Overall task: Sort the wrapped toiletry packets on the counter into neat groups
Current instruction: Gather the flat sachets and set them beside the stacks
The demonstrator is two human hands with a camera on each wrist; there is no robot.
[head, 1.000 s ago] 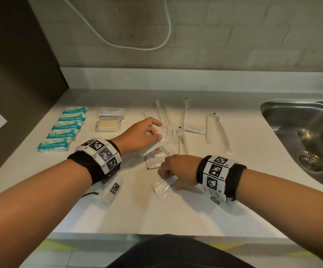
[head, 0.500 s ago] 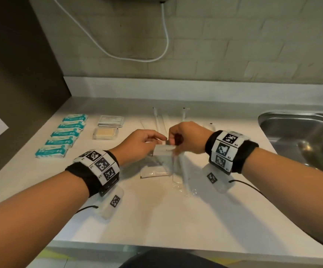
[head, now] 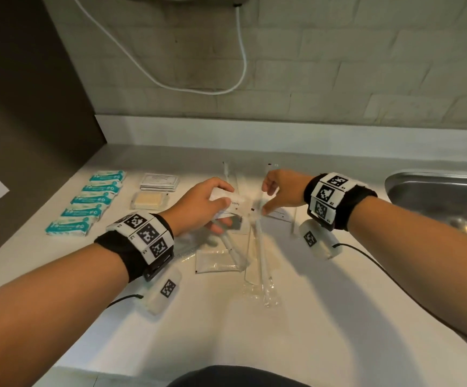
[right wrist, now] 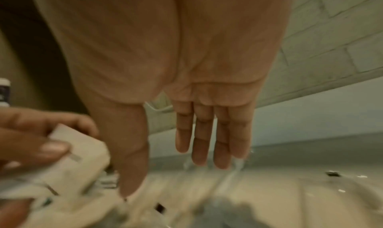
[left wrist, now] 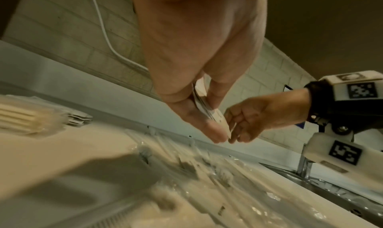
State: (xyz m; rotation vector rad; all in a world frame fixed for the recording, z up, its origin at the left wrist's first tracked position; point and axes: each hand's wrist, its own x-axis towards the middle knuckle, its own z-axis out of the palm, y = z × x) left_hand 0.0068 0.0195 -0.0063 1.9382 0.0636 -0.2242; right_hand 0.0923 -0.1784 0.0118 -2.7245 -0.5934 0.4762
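My left hand hovers above the counter middle and grips a small stack of flat white packets between thumb and fingers; the left wrist view shows the stack edge-on. My right hand is just right of it, fingers straight and spread, holding nothing; the right wrist view shows its fingers extended beside the packets. Below the hands lie wrapped toothbrushes and a clear sachet.
A row of teal packets lies at the left. Beside it are a stack of white sachets and a yellowish packet. More long wrapped items lie at the back. A steel sink is at the right.
My right hand rose from the counter front to the left hand's packets, then opened and drew away to the right. The left hand keeps its grip on the stack.
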